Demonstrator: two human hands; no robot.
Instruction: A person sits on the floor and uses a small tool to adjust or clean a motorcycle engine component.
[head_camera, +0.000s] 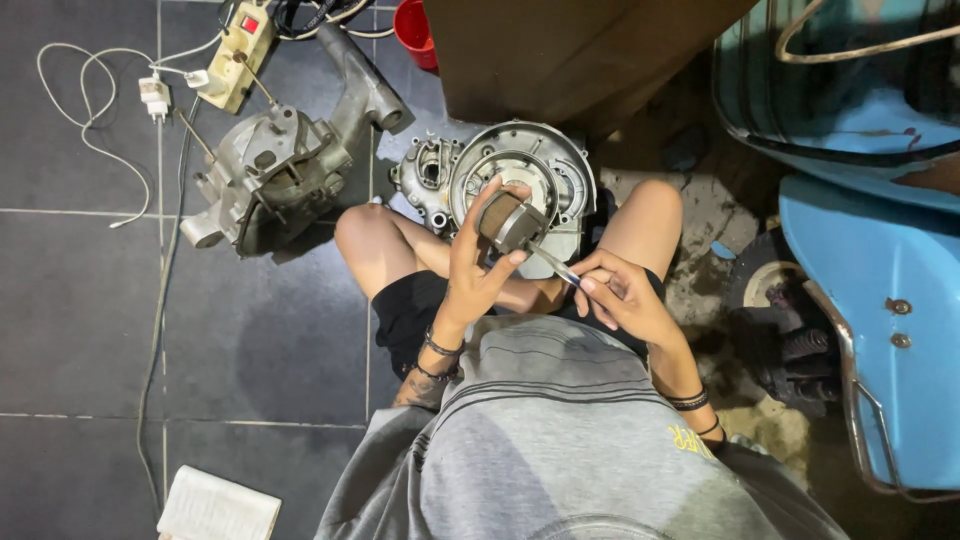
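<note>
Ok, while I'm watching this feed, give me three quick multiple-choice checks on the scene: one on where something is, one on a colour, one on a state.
1. Where does the round engine cover lie?
A. on the floor just beyond the knees
B. on the blue scooter
C. on the open book

2. What colour is the cup at the top edge?
A. green
B. red
C. white

3. How is the small metal part held?
A. lying loose on the tiles
B. gripped in the left hand while the right hand brings a thin tool to it
C. clamped in a vice

Answers:
1 A, the cover sits on the floor between and past the bare knees.
2 B, it is plainly red beside the power strip.
3 B, the left fingers wrap the part and the tool's tip meets it.
</note>
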